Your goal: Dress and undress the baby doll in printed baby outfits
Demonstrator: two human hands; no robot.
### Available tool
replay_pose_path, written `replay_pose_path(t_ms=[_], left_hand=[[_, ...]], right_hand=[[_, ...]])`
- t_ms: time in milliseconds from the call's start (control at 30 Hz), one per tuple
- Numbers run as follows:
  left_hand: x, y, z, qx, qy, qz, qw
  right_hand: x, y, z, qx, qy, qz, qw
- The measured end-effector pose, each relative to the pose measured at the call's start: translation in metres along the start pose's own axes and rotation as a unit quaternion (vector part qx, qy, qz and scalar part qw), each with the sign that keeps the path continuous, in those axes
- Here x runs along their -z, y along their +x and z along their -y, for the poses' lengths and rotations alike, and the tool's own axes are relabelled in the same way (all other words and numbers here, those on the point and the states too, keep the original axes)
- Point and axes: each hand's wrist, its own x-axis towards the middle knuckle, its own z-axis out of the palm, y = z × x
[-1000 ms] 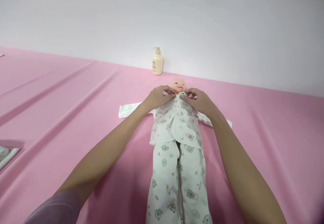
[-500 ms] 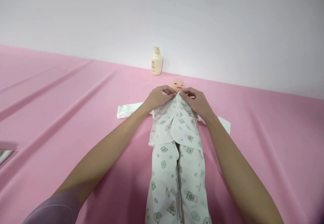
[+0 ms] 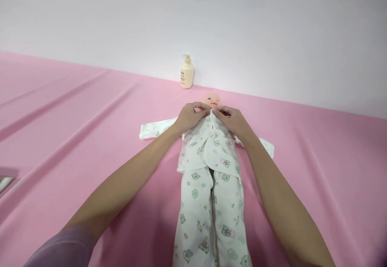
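Note:
A baby doll lies on its back, dressed in a white jacket and matching trousers, both printed with green animal faces. Its sleeves stretch out to either side. At the doll's neck, my left hand pinches the left side of the jacket's collar. My right hand pinches the right side of the collar, thumb and fingers close to those of my left hand. Between them the two front edges of the jacket meet at the top; lower down the rounded right flap lies over the left. Any fastener there is hidden by my fingers.
A cream pump bottle stands behind the doll's head, close to the white wall. Pink cloth with long creases covers the surface. A pale-edged object is cut off at the left edge.
My hands stay at the collar. The fingers of both hands have shifted slightly, with the right hand a little lower and flatter. The doll and bottle keep their places.

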Motion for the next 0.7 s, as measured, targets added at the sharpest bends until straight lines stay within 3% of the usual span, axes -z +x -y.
replay_pose_path(t_ms=[700], left_hand=[[-0.009,0.002,0.014,-0.122,0.101,-0.051,0.986]], right_hand=[[0.013,0.009,-0.006,-0.070,0.025,0.083,0.994]])
